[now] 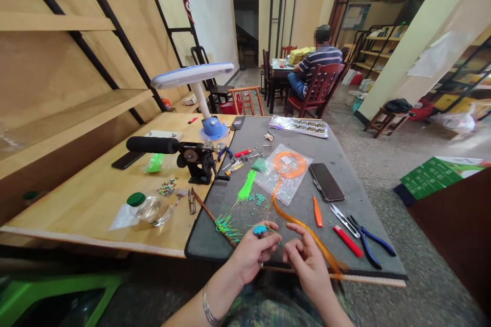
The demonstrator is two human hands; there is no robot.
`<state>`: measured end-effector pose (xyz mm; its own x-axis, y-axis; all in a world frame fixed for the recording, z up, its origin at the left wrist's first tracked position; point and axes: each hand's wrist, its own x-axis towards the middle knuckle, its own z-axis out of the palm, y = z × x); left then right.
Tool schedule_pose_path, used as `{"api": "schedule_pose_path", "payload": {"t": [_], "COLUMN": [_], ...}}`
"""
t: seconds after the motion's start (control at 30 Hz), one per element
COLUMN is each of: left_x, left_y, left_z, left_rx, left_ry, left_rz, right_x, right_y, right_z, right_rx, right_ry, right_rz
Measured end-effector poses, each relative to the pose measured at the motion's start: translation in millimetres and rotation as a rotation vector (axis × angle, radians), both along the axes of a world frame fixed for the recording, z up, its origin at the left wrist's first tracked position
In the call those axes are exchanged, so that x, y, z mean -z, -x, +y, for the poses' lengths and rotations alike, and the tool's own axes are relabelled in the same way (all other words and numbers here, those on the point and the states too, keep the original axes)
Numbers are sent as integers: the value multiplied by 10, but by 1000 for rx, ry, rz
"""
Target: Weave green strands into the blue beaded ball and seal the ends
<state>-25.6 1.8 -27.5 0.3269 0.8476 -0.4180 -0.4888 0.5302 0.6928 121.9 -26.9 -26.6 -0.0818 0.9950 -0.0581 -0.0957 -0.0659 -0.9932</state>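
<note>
My left hand (251, 253) is closed over the mat's front edge, gripping a small bright blue tuft (260, 229) with thin greenish strands sticking out. Close beside it, my right hand (308, 259) has thumb and fingers curled together. Anything pinched there is too fine to make out. Left of my hands lies a brown stick (207, 208) bearing blue and green thread-like sprigs (226, 226). A hank of orange thread (303, 228) runs past my right hand to the mat's edge. Ahead are loose teal beads (260, 199) and a bundle of bright green strands (247, 185).
Right on the grey mat (238, 140) are a phone (327, 182), orange cutter (317, 210), snips (344, 219), red lighter (348, 241) and blue-handled pliers (370, 242). Left stand a hand-cranked device (192, 156), lamp (213, 127) and clear jar (153, 209). A person (320, 64) sits farther back.
</note>
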Motion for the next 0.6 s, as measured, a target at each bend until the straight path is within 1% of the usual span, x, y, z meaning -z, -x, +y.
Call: {"api": "schedule_pose_path", "payload": {"t": [0.1, 0.2, 0.47, 0.6], "left_x": [19, 35, 98, 111], "left_y": [-2, 2, 8, 33], "left_z": [10, 10, -1, 0], "left_rx": [-31, -32, -49, -58], "left_ry": [55, 93, 121, 147], "left_rz": [-15, -35, -124, -142], "right_x": [36, 85, 278, 325], "right_y": [42, 85, 193, 205], "right_z": [-34, -56, -80, -68], "right_rx": [10, 30, 73, 88], "right_ry": [-31, -49, -103, -111], "right_rz": [18, 52, 42, 37]}}
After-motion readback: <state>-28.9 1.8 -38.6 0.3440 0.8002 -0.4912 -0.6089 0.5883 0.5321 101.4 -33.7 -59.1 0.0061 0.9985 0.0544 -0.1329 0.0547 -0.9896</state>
